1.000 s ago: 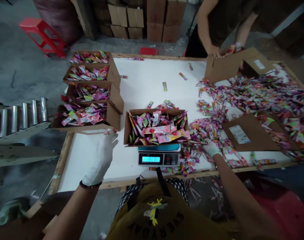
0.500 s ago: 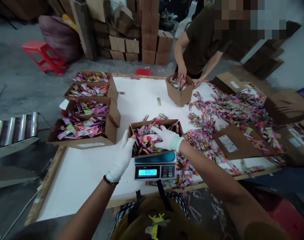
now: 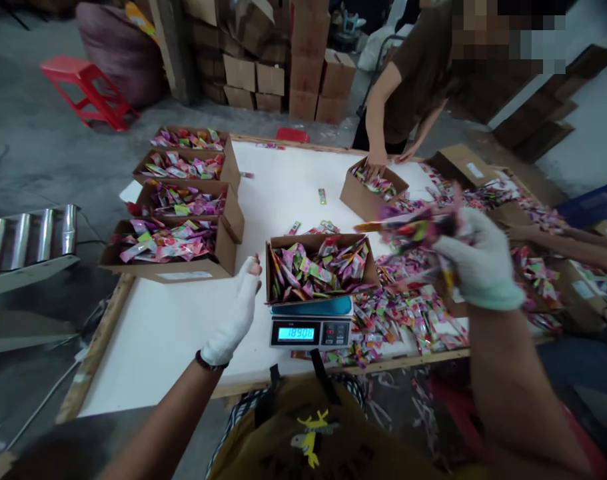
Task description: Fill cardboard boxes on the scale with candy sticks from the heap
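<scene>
An open cardboard box (image 3: 272,293) full of small, colourful plastic packets (image 3: 313,270) sits on a digital scale (image 3: 310,333) with a lit blue display. My left hand (image 3: 233,313), in a white glove, hovers just left of the box. It holds nothing, and its fingers are loosely apart. Out to the right, above the pile on the table, my gloved right hand (image 3: 483,260) grips a bunch of packets (image 3: 418,230). Motion smears the bunch, so single packets hardly show. Under that hand lies a spread heap of loose packets (image 3: 413,320).
Several filled boxes (image 3: 170,272) stand in a row at left on the white table (image 3: 183,340). Across it, a co-worker's hand (image 3: 376,163) reaches into a tilted box (image 3: 358,197). Another person's arm (image 3: 558,237) comes in from the right. A roller conveyor (image 3: 28,243) stands at far left.
My right hand has left the box and swung right, now with a bunch of packets. My left hand has come off the box's side. The display's digits differ. The co-worker's box has tilted.
</scene>
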The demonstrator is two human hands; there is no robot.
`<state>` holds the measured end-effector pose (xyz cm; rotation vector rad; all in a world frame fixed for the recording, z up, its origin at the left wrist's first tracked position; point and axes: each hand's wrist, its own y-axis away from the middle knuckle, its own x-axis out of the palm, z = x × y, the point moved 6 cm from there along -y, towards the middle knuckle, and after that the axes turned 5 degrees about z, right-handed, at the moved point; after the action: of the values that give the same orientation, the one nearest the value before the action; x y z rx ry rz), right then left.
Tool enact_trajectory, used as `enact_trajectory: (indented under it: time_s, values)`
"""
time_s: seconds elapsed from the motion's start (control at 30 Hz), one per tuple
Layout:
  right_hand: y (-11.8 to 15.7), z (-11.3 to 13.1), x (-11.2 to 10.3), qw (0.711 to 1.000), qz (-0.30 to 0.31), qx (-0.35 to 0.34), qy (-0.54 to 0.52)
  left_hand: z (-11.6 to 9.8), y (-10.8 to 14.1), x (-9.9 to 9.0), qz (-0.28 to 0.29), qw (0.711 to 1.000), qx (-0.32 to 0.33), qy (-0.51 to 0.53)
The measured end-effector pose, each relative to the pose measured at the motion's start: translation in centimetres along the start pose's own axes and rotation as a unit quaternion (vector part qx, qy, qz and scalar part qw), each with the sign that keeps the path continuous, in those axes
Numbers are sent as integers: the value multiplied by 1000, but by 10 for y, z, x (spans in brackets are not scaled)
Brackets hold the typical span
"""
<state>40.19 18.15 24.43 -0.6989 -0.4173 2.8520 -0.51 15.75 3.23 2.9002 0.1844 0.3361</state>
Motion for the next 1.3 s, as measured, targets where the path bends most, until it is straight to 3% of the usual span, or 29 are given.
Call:
enact_trajectory:
  time_s: [0.07,0.17,0.3,0.4,0.5,0.63,0.7,0.77,0.83,0.9,0.97,1.03,1.17,1.23,1.3]
  values:
    - [13,-13,-43,996,-48,18,68,7,3,-17,-22,999,-31,18]
    - [28,-64,-84,974,-64,77,203,14,13,-45,-75,995,-64,13]
    - [39,-138,-90,931,-15,186,315,30,26,-69,-138,984,-115,13]
    - [38,-142,-78,924,-20,178,337,44,34,-71,-151,978,-144,22]
    - [30,-109,-59,936,-18,147,318,53,43,-67,-152,975,-155,35]
    - [20,-60,-30,970,-7,189,155,58,55,-65,-141,977,-153,43]
    - [13,-37,-10,974,79,151,150,59,60,-68,-139,978,-148,46]
    - [8,-21,10,939,212,76,258,61,63,-74,-144,978,-145,52]
    - [7,-16,25,871,305,17,385,63,65,-79,-149,977,-141,55]
    - [5,-12,40,828,328,-22,453,66,68,-84,-152,977,-137,55]
    - [6,-7,71,827,353,-54,435,69,70,-86,-153,977,-138,49]
    - [11,-5,116,837,393,-59,377,71,72,-86,-151,977,-141,46]
    - [16,-22,201,820,422,15,386,70,73,-80,-140,979,-142,50]
    - [14,-28,219,812,411,27,413,68,73,-80,-135,980,-137,49]
    - [9,-27,220,825,386,15,413,66,74,-82,-138,981,-132,45]
